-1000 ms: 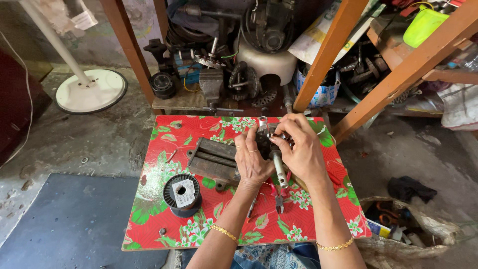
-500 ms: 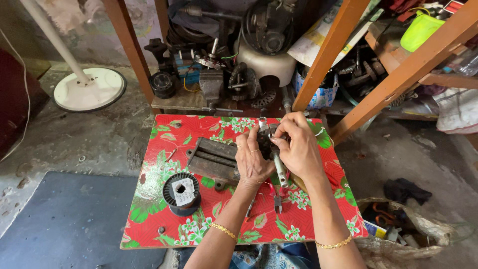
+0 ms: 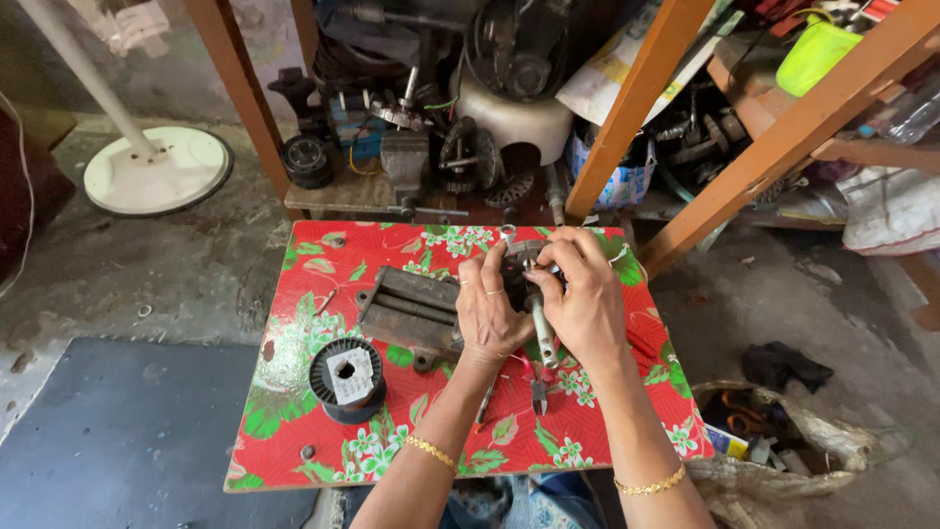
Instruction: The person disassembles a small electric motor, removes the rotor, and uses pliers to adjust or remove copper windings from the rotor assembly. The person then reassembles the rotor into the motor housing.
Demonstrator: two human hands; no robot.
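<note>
Both hands meet over a small dark metal motor part (image 3: pixel 521 266) near the far edge of a low table covered in red floral cloth (image 3: pixel 304 333). My left hand (image 3: pixel 490 313) grips the part from the left. My right hand (image 3: pixel 586 299) closes on it from the right and also pins a grey-handled tool (image 3: pixel 543 338) under its palm. Most of the part is hidden by the fingers. A flat dark metal block (image 3: pixel 411 312) lies just left of my left hand. Pliers (image 3: pixel 538 392) lie on the cloth below the hands.
A black wire spool (image 3: pixel 348 377) stands at the table's left. Beyond the table, orange wooden frame legs (image 3: pixel 627 108) stand over a heap of motors and metal parts (image 3: pixel 460 127). A white fan base (image 3: pixel 157 168) sits far left, a bag of scrap (image 3: pixel 783 441) at right.
The hands have barely shifted on the motor part; the fingers of my right hand have adjusted slightly. The view has moved a little.
</note>
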